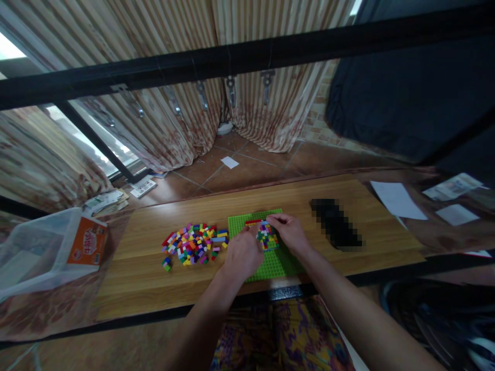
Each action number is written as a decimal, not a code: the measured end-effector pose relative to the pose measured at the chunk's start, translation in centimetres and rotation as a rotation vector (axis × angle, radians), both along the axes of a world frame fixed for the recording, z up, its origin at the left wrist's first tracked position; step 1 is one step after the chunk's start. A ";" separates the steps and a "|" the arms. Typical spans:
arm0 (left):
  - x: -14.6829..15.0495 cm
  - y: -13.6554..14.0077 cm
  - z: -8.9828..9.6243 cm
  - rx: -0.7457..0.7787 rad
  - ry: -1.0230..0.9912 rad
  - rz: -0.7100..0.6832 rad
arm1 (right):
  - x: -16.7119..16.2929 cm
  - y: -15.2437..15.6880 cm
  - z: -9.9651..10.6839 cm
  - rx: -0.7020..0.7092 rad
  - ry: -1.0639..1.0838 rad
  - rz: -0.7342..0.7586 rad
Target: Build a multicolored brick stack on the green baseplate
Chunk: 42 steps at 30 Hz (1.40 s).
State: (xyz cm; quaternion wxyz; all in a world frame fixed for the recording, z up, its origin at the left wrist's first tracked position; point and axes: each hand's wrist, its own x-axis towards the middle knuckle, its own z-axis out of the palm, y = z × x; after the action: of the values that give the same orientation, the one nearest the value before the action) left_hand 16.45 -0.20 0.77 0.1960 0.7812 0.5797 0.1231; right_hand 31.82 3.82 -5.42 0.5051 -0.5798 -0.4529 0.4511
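A green studded baseplate (pixel 257 270) lies on the wooden board, with a patch of small multicoloured toy bricks (pixel 269 239) built on it. A red brick strip (pixel 253 222) runs along the far side of that patch. My left hand (pixel 245 251) is over the patch's left side, fingers bent down onto it; the hand hides what is under it. At the far right corner of the patch, my right hand (pixel 290 233) has thumb and fingertips pinched together. Whatever sits between the fingertips of either hand is too small or hidden to name.
Left of the baseplate is a pile of loose bricks (pixel 191 245) on the wooden board (pixel 143 278). A pixelated black object (pixel 336 224) lies to the right. A clear plastic box (pixel 38 273) stands far left; paper sheets (pixel 400 200) lie far right. A dark bar crosses above.
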 end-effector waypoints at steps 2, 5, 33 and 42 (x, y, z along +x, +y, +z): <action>-0.4 0.1 -0.2 0.003 -0.093 -0.010 | 0.1 0.0 0.0 0.011 -0.005 0.002; -1.3 0.3 -0.7 -0.079 -0.359 0.013 | 0.4 -0.3 0.1 0.032 -0.007 -0.010; -0.6 -0.4 -1.3 -0.058 -0.927 0.270 | 1.3 -3.6 4.2 0.210 -0.221 0.141; -1.5 6.3 -2.6 -0.067 -0.762 0.145 | 2.3 1.5 3.8 0.286 -0.512 0.388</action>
State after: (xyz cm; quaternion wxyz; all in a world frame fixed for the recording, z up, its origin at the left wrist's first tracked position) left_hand 14.95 6.10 -1.80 0.4135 0.6297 0.5228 0.3991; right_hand 34.17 5.29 -1.59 0.3559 -0.5007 -0.7253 0.3107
